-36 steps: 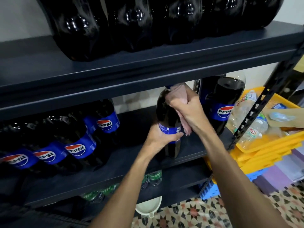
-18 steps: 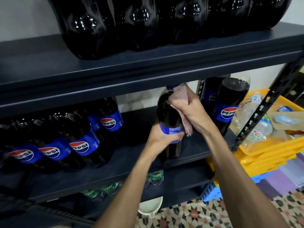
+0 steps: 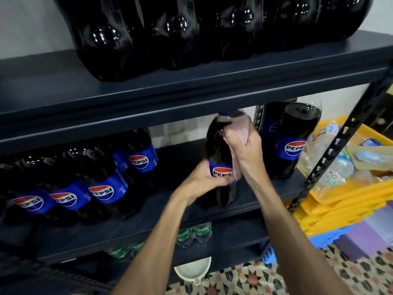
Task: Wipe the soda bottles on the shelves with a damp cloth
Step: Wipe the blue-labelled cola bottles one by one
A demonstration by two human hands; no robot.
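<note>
Head view: a 2-litre-style Pepsi bottle (image 3: 217, 143) with dark cola and a blue cap stands upright near the front of the dark middle shelf (image 3: 161, 201). It stands in the gap between the bottles to its left and right. Whether its base rests on the board or is held just above it cannot be told.

The left hand (image 3: 204, 177) comes up from below, and its grip is curled round the bottle's blue label, with the thumb across the logo. The right hand (image 3: 244, 150) grips a pale pink cloth (image 3: 239, 128) bunched in its fingers. The cloth is pressed against the bottle's shoulder and right side, and a loose end hangs down to the label. Both hands are slightly blurred.

To the left on the same shelf is a row of Pepsi bottles (image 3: 102, 188), with 4 logos readable. To the right stand 2 more Pepsi bottles (image 3: 295, 141), just beside the black perforated upright (image 3: 331, 150).

On the upper shelf (image 3: 191, 88) sits a line of large dark bottles (image 3: 170, 35), with only their lower bodies in view. Below the middle shelf are small green-labelled bottles (image 3: 195, 233).

Past the upright, stacked yellow crates (image 3: 344, 201) hold empty clear plastic bottles (image 3: 331, 173). A white jug (image 3: 193, 271) sits on the patterned tile floor (image 3: 276, 277).
</note>
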